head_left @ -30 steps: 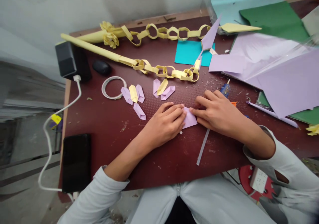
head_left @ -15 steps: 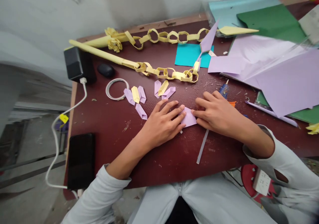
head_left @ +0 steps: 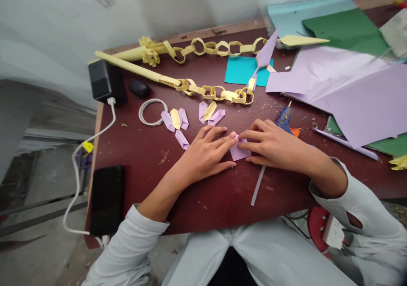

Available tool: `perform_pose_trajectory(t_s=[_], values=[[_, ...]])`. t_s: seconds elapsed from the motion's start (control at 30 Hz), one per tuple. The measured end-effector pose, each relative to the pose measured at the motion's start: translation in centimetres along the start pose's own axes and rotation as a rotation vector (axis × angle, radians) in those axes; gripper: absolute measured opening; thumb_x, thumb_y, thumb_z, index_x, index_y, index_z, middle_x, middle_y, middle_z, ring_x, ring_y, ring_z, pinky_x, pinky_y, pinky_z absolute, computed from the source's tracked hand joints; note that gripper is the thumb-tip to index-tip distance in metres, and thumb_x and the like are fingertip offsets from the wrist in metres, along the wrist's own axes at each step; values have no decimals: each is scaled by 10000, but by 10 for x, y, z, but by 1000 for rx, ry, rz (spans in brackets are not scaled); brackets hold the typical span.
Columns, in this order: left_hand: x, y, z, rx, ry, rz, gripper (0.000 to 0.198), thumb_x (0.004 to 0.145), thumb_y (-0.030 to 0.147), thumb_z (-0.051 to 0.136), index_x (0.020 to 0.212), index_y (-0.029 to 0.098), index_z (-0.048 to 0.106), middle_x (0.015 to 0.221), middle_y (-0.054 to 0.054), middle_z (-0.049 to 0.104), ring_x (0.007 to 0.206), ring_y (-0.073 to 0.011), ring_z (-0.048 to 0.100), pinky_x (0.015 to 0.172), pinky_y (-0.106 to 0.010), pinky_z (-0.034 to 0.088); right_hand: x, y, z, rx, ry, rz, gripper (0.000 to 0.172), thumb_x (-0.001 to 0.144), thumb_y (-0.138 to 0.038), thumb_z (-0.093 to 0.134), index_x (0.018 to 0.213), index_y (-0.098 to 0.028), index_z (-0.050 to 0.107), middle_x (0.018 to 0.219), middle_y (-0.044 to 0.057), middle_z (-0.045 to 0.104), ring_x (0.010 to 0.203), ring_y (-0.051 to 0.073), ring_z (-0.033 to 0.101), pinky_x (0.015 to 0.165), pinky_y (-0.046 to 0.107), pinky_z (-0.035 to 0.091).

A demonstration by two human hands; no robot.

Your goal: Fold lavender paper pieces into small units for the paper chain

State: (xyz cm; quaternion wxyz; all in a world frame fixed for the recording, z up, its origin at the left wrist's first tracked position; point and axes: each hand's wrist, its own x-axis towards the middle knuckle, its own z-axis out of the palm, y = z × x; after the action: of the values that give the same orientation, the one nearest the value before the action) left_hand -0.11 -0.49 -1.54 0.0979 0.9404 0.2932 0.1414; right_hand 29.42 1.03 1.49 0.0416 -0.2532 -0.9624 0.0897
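Note:
A small piece of purple paper (head_left: 240, 151) lies on the table between my hands, its upper edge being folded over. My left hand (head_left: 208, 152) holds the paper's left side down with its fingertips, the thumb resting near the lower corner. From the right, the fingertips of my right hand (head_left: 275, 146) grip the folded edge and partly hide it. Left of the hands lie folded purple petals (head_left: 182, 139) and a folded yellow piece (head_left: 175, 119); a similar cluster with a yellow piece (head_left: 210, 111) sits just above my left hand. A translucent glue stick (head_left: 257, 187) lies below my right hand.
Beyond my hands are a blue glue gun (head_left: 284, 118), a yellow paper chain (head_left: 210, 92), a roll of tape (head_left: 141, 112) and a black mouse (head_left: 139, 88). Purple sheets (head_left: 369, 107) cover the right side. A phone (head_left: 107, 201) and a cabled black charger (head_left: 104, 80) line the left edge.
The purple paper's upper edge has been bent over, with the fingers of both hands brought closer together at it. The view has shifted slightly; the surrounding things lie as before.

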Motion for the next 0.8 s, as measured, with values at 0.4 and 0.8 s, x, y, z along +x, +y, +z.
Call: perform_pose_trajectory(t_s=[0.4,0.8], values=[[0,3,2,-44,70,39,506,1136,425,722,1525,102,712,1529,-180,780,1465,-378,688,1246,-581,524,-1,4,6,91,55,-42,310,1187,-339,633,1294,-154,857,1381,150,837,1184,342,655,989,504,515],[-6,-5,-3,-107,-13,-11,507,1116,497,738,1499,166,760,1631,-148,717,1539,-446,590,1280,-648,483,0,5,7,115,39,6,352,1191,-325,603,1222,-145,903,1501,168,771,1209,367,614,1004,538,493]])
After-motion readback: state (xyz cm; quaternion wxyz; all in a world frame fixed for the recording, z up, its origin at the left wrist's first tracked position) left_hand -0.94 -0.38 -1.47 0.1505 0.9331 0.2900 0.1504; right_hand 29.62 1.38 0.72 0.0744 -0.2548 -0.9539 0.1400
